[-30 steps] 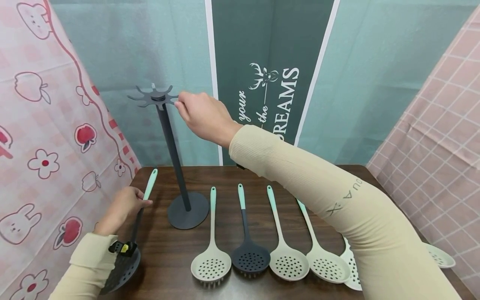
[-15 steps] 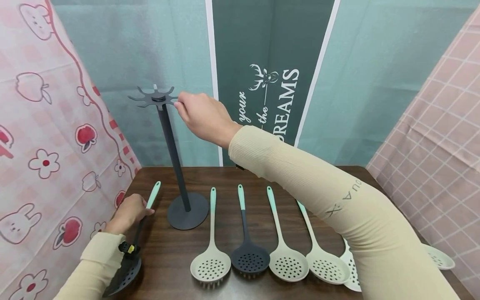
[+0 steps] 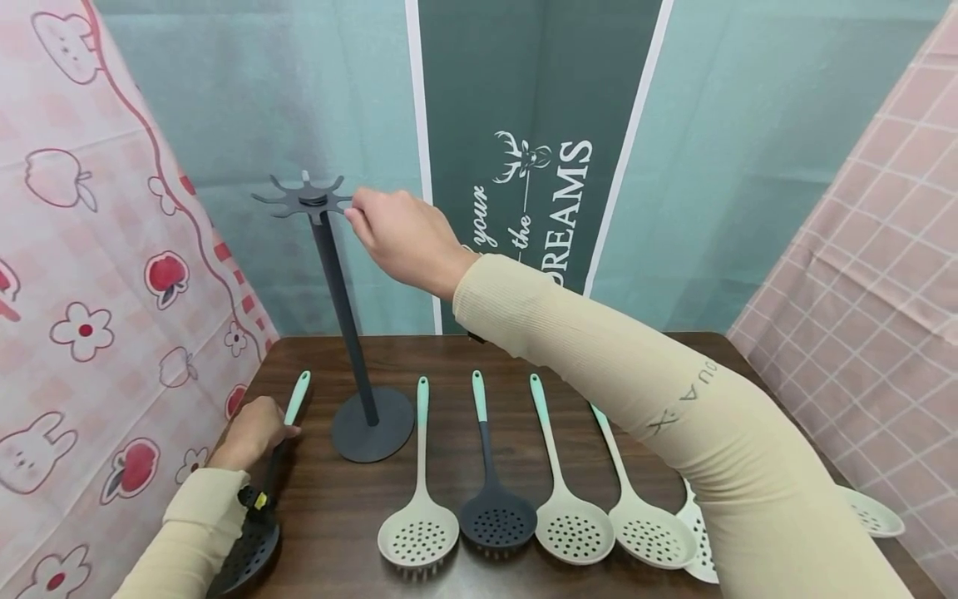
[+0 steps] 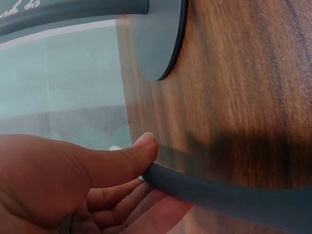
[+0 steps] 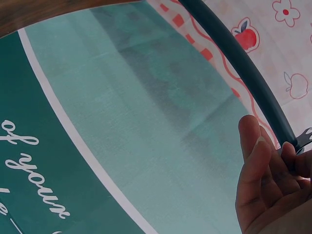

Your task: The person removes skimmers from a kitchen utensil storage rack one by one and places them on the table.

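Observation:
My left hand (image 3: 254,433) pinches the handle of a dark skimmer (image 3: 250,556) with a mint end, at the table's left side. The left wrist view shows thumb and fingers gripping where the dark shaft (image 4: 195,189) meets the mint part. The skimmer's perforated head lies low by the pink cloth, partly behind the wrist strap. My right hand (image 3: 407,237) pinches one hook arm at the top of a dark utensil stand (image 3: 344,308), whose other visible hooks are bare. In the right wrist view the stand's pole (image 5: 243,68) runs up to the fingers.
A white skimmer (image 3: 419,532), a dark skimmer (image 3: 499,517) and several more white skimmers (image 3: 575,528) lie in a row, mint ends away from me. My right sleeve hides some. Pink cloth (image 3: 86,329) and green cloth (image 3: 359,100) border the brown table (image 3: 337,532).
My left hand has lowered the dark skimmer, its mint end dropping toward the table, mostly in the first half second. My right hand has stayed on the stand's hook arm.

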`<state>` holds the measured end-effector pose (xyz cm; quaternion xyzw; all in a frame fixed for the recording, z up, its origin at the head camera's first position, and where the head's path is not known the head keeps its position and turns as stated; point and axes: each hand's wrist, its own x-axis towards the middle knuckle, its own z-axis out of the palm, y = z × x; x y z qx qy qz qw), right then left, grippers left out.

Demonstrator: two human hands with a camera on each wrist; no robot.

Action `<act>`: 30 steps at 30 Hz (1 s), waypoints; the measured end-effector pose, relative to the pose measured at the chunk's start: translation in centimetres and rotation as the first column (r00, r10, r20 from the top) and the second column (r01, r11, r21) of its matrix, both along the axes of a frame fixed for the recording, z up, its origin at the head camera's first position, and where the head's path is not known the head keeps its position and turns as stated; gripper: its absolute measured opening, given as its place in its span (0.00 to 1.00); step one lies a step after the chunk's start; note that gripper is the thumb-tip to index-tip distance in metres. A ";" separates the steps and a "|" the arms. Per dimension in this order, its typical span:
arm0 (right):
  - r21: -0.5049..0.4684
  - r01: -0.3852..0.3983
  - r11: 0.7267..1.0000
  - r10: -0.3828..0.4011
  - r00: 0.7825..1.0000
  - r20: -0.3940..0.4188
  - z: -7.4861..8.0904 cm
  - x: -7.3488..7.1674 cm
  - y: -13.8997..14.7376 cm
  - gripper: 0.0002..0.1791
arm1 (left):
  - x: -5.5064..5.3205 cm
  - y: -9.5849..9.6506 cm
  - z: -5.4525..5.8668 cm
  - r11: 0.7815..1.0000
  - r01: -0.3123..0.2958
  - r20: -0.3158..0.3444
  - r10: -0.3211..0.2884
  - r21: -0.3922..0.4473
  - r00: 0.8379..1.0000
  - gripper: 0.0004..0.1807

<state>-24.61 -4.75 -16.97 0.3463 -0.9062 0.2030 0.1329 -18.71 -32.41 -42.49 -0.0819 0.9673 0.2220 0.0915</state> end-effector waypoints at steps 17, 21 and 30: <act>0.003 0.001 1.000 -0.001 1.000 -0.017 0.1 0.1 -0.2 0.17 | -0.7 -0.6 -0.6 0.999 -0.021 -0.007 0.022 0.024 1.000 0.17; 0.000 0.000 1.000 0.000 1.000 -0.008 0.2 0.2 -0.2 0.17 | -0.9 -0.8 -0.8 1.000 -0.024 -0.006 0.024 0.018 1.000 0.18; 0.004 0.005 1.000 -0.005 1.000 -0.007 0.2 0.3 -0.2 0.18 | -1.0 -1.1 -1.7 0.998 -0.048 0.011 0.047 0.043 0.999 0.19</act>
